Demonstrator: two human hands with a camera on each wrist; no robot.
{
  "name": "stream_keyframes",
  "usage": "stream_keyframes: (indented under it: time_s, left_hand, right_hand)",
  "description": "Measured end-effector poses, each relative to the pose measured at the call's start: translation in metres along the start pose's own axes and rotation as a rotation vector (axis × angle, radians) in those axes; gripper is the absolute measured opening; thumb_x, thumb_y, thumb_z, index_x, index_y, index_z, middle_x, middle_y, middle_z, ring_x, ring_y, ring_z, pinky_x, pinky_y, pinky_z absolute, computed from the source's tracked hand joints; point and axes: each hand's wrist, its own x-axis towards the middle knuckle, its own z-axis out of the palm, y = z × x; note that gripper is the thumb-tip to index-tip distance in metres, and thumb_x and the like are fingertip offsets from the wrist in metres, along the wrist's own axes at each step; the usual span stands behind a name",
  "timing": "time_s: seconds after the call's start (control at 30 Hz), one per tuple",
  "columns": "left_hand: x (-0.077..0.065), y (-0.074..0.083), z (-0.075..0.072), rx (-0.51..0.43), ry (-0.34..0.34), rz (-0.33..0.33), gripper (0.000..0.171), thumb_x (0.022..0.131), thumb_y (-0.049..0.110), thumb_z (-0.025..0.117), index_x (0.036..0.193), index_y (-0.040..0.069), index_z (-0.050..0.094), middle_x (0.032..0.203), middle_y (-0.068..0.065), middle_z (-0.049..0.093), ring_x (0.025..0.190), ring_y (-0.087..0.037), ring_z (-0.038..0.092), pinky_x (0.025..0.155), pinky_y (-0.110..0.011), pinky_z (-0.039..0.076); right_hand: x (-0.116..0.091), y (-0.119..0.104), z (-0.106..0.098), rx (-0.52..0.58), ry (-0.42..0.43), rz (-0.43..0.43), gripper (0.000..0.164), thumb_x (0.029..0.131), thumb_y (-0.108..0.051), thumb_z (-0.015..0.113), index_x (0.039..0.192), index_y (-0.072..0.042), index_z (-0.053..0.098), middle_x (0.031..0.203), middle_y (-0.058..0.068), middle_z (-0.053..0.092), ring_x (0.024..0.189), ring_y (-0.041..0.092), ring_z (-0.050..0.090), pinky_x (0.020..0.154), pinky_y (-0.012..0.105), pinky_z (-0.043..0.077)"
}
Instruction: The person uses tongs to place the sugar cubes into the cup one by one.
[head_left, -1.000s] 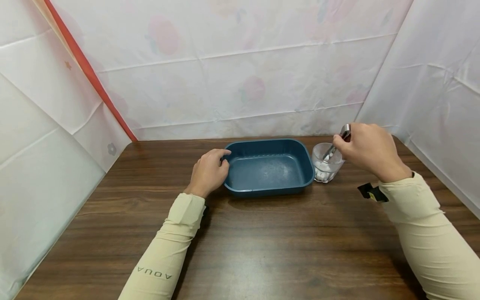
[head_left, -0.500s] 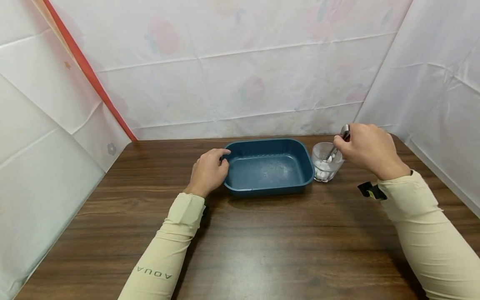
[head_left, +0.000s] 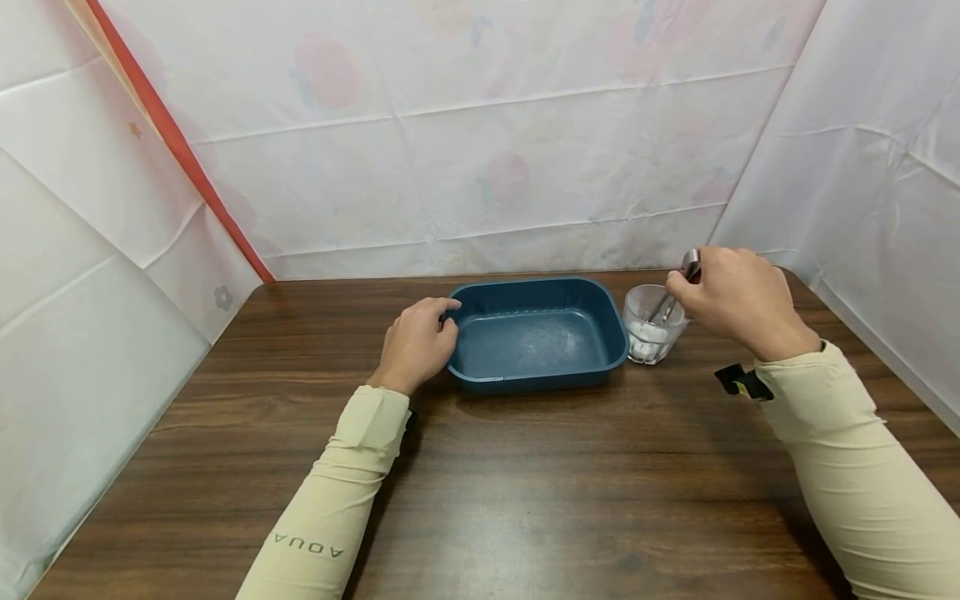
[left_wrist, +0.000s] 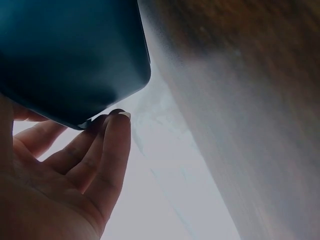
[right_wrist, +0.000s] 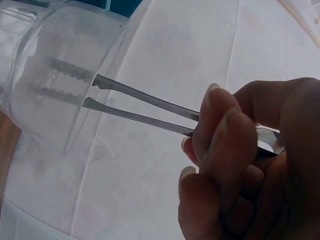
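Note:
A dark blue rectangular tray sits at the back of the table. My left hand holds its left rim; in the left wrist view, curled fingers touch the tray's edge. Right of the tray stands a clear glass with several small white pieces at the bottom. My right hand grips small metal tongs, slanting down into the glass. In the right wrist view, the serrated tips of the tongs are spread apart inside the glass.
The brown wooden table carries the tray and glass close to its back edge. A pale patterned cloth hangs behind, with more white sheeting at both sides. A red strip runs down the left corner.
Inside the glass, the tongs' tips have shifted slightly and now stand wider apart; half a second ago a white piece showed by them. My left hand and the tray have stayed in place.

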Motion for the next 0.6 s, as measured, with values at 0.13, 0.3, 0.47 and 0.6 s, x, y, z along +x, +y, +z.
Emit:
stream_keyframes:
  time_s: [0.13,0.3,0.47,0.6]
  left_hand:
    - [-0.0001,-0.0003,-0.0001,0.001,-0.001,-0.001,0.035,0.097,0.012,0.050,0.126,0.014,0.071,0.126,-0.004,0.066,0.061,-0.019,0.049,0.047,-0.034,0.039]
    - [-0.0005,-0.0007,0.0001,0.001,-0.003,-0.002,0.035,0.097,0.012,0.051,0.126,0.014,0.071,0.125,-0.004,0.066,0.058,-0.018,0.048,0.046,-0.034,0.038]
    - [-0.0009,-0.0013,0.0006,0.003,-0.005,-0.002,0.035,0.098,0.012,0.051,0.126,0.014,0.070,0.124,-0.004,0.066,0.059,-0.019,0.048,0.047,-0.034,0.039]
    - [-0.0008,-0.0013,0.0008,0.004,-0.004,-0.005,0.034,0.098,0.012,0.051,0.126,0.014,0.070,0.124,-0.005,0.066,0.060,-0.019,0.049,0.047,-0.034,0.039]
  right_hand:
    - [-0.0002,-0.0011,-0.0012,0.003,-0.002,0.002,0.033,0.090,-0.029,0.052,0.063,-0.012,0.044,0.057,0.006,0.048,0.054,0.028,0.049,0.041,0.037,0.032]
    - [-0.0006,-0.0023,-0.0024,0.004,-0.009,0.016,0.033,0.090,-0.030,0.053,0.063,-0.012,0.045,0.058,0.007,0.048,0.054,0.028,0.048,0.042,0.037,0.031]
    - [-0.0007,-0.0028,-0.0018,0.019,0.006,0.019,0.037,0.091,-0.031,0.053,0.061,-0.012,0.044,0.057,0.006,0.049,0.053,0.027,0.048,0.041,0.037,0.032]
    - [-0.0007,-0.0030,-0.0016,0.024,0.030,0.011,0.038,0.091,-0.032,0.055,0.060,-0.012,0.045,0.056,0.006,0.048,0.052,0.027,0.049,0.041,0.037,0.032]
